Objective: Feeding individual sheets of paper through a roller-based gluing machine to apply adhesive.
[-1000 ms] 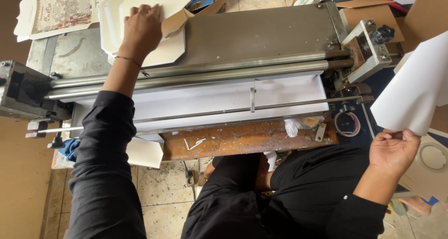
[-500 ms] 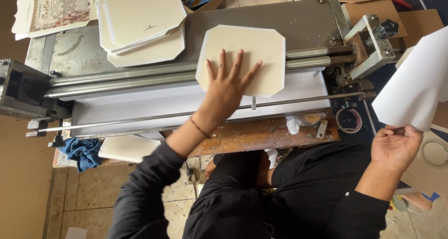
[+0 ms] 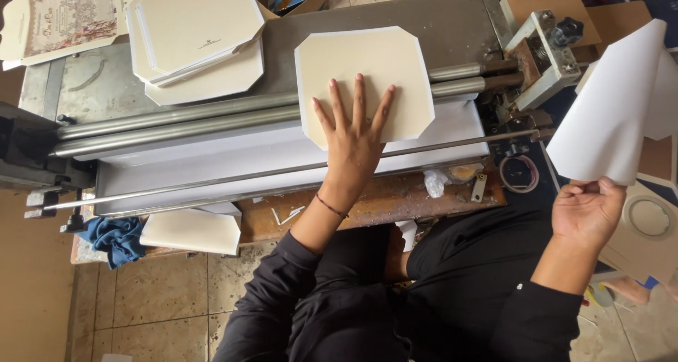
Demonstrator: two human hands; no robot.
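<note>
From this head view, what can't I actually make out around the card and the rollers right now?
- Head view: the part of the cream card beneath the left hand is covered by the palm.
- The white sheet held by the right hand runs off the right edge.
- The small mark on the top of the card stack is too small to read.
- The rollers pass behind the card.

We moved our left hand (image 3: 355, 137) off the stack of cards (image 3: 198, 33) at the far left of the machine and brought one cream card (image 3: 364, 79) onto the rollers (image 3: 212, 118), where we pressed it flat with spread fingers (image 3: 360, 93).
</note>
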